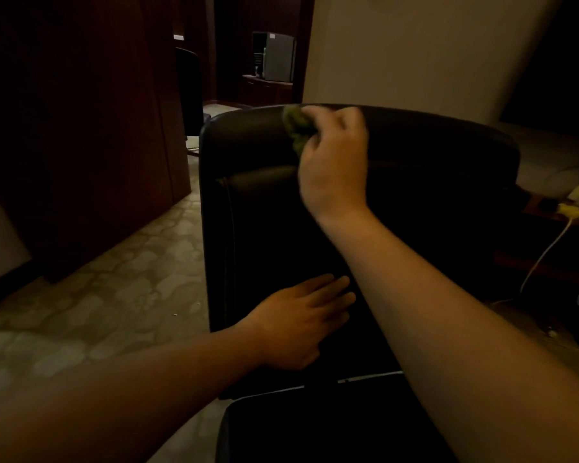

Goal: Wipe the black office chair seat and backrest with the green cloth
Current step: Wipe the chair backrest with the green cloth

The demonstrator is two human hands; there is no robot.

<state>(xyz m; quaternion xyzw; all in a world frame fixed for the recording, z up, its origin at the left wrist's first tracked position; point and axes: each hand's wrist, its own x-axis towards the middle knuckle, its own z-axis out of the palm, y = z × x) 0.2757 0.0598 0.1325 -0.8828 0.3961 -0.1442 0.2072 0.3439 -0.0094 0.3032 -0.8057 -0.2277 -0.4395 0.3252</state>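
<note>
Bunching the green cloth (295,128) against the top edge of the backrest (415,182), upper centre of the frame, the right hand (335,158) grips it in curled fingers. The left hand (301,322) lies flat, fingers straight, lower on the smooth, padded black upholstery, apparently steadying the office chair (268,228). The cloth looks soft, light and crushable, best held wadded. The seat (315,432) fills the bottom centre.

floor (121,295): patterned tile | on it: black chair (264,228), dk wood cabinet (81,128), white cable (542,259)
</note>
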